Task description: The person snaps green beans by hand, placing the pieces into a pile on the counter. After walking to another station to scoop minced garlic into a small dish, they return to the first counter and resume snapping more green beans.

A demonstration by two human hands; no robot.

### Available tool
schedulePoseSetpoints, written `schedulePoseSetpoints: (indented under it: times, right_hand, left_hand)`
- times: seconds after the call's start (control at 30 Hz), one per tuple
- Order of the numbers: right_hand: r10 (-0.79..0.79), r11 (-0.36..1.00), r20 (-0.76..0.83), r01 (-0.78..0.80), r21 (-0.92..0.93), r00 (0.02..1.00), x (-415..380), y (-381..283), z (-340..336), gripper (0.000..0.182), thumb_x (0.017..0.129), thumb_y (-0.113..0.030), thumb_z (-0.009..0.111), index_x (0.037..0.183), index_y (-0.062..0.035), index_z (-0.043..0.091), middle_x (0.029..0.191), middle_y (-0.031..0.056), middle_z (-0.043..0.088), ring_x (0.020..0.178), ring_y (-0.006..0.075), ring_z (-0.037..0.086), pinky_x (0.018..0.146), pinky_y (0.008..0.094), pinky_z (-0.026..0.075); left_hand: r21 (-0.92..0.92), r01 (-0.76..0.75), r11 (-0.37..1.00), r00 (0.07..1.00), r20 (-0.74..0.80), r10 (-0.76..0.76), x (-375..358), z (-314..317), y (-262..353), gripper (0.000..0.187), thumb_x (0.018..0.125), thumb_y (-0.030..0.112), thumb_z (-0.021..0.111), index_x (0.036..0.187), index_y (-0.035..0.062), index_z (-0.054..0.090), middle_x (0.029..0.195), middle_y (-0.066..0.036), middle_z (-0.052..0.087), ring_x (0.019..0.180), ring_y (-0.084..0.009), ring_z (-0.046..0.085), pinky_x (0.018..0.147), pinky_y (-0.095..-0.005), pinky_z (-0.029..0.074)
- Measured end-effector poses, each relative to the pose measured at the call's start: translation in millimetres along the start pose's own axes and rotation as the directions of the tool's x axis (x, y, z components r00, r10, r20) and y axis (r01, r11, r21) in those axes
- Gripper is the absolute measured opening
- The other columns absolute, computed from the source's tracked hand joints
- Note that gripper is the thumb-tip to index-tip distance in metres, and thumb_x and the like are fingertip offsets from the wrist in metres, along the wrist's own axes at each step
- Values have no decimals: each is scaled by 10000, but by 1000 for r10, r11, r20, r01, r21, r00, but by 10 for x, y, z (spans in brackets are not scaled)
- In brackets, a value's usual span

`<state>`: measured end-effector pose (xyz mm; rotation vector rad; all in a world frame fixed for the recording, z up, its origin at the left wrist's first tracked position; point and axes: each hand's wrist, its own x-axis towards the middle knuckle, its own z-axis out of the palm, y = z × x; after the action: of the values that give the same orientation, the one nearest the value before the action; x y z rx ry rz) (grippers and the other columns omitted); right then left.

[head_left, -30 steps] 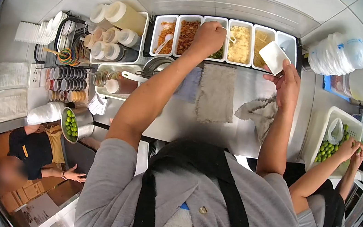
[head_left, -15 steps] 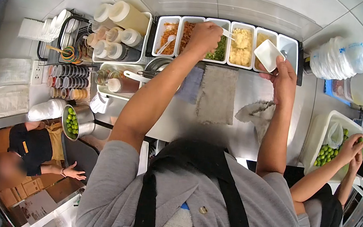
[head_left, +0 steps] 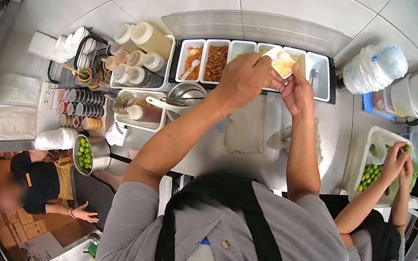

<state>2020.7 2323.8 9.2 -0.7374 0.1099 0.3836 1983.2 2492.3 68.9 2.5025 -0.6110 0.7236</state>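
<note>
My right hand (head_left: 298,91) holds a small white dish (head_left: 294,73) by its edge, above the row of white tubs. Pale yellow chopped food (head_left: 282,67) lies in the dish. My left hand (head_left: 245,79) is closed on a white spoon (head_left: 272,53), whose end is over the dish; the handle is mostly hidden by the fingers. Behind my hands are the tubs, one with brown-orange crumbly food (head_left: 217,63) and another with orange food and a white spoon (head_left: 191,69). The green and yellow tubs are largely covered by my hands.
At left stand squeeze bottles (head_left: 144,41) in a tray, lidded small cups (head_left: 84,97) and a pot of limes (head_left: 85,155). At right, a co-worker's hands (head_left: 397,162) hold something green over a white bin (head_left: 358,151) of limes. Grey cloths (head_left: 245,130) lie on the steel counter.
The dish, bare inside before, now has yellow food in it. My left hand has moved right with the spoon, up to the dish. The dish has shifted slightly left.
</note>
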Motion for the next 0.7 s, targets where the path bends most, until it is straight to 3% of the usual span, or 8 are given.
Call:
schedulePoseSetpoints:
  times: [0.1, 0.2, 0.43, 0.47, 0.53, 0.57, 0.67, 0.7]
  right_hand:
    - [-19, 1000, -22, 18, -16, 1000, -44, 7, -44, 397, 987, -276, 427, 1190, 58, 495, 1033, 166, 627, 903, 292, 655, 699, 344, 570]
    - [-110, 987, -68, 101, -126, 992, -150, -112, -156, 400, 985, -277, 431, 1186, 63, 499, 1030, 166, 633, 879, 275, 663, 696, 341, 575]
    - [-160, 969, -144, 127, -212, 977, -436, -276, -382, 428, 978, -284, 439, 1202, 77, 493, 1034, 171, 633, 868, 255, 667, 658, 314, 567]
    - [-154, 968, -144, 120, -220, 978, -454, -284, -401, 431, 978, -284, 439, 1205, 78, 491, 1034, 172, 633, 864, 255, 668, 658, 315, 567]
    - [-157, 965, -153, 119, -233, 976, -477, -271, -434, 437, 976, -286, 443, 1212, 79, 488, 1027, 171, 634, 856, 253, 669, 657, 318, 564]
    - [-157, 964, -155, 117, -239, 975, -480, -262, -448, 440, 975, -286, 445, 1215, 80, 486, 1024, 170, 635, 852, 252, 670, 657, 320, 563]
    - [-140, 959, -145, 99, -265, 979, -448, -255, -465, 439, 974, -302, 454, 1228, 55, 485, 1067, 156, 632, 878, 248, 670, 648, 303, 571]
    - [-137, 960, -142, 95, -264, 980, -427, -253, -437, 431, 973, -296, 456, 1211, 61, 493, 1047, 159, 633, 864, 246, 670, 650, 310, 568]
  left_hand:
    - [-88, 2, 996, 980, -197, -19, -12, -86, -39, 154, 835, 92, 562, 965, 11, 575, 838, -164, 597, 723, -328, 609, 600, -425, 493]
    - [-171, 158, 973, 967, -171, -187, 12, -122, -87, 139, 840, 87, 560, 952, 6, 579, 836, -164, 596, 726, -348, 600, 621, -432, 493]
    - [-77, 276, 958, 961, 32, -275, -102, 577, -525, 216, 884, 209, 525, 898, 6, 597, 796, -189, 611, 773, -386, 596, 655, -427, 469]
    - [-154, 367, 917, 930, 49, -363, -122, 661, -548, 211, 870, 206, 534, 904, 7, 597, 771, -192, 602, 743, -382, 594, 647, -433, 466]
    - [-293, 536, 792, 842, 114, -527, -170, 731, -529, 209, 842, 200, 552, 917, 10, 598, 721, -199, 583, 682, -374, 590, 633, -445, 460]
    - [-366, 524, 769, 835, 43, -548, -218, 858, -645, 179, 805, 161, 574, 879, 2, 610, 629, -146, 564, 549, -276, 564, 528, -404, 447]
    - [-599, 787, 150, 466, 417, -780, -103, 564, -525, 132, 798, 120, 577, 825, -4, 611, 618, -69, 552, 489, -161, 514, 439, -322, 413]
    - [-626, 773, 103, 454, 433, -779, -80, 468, -491, 114, 800, 100, 573, 809, -9, 605, 623, -27, 529, 466, -101, 483, 393, -254, 373]
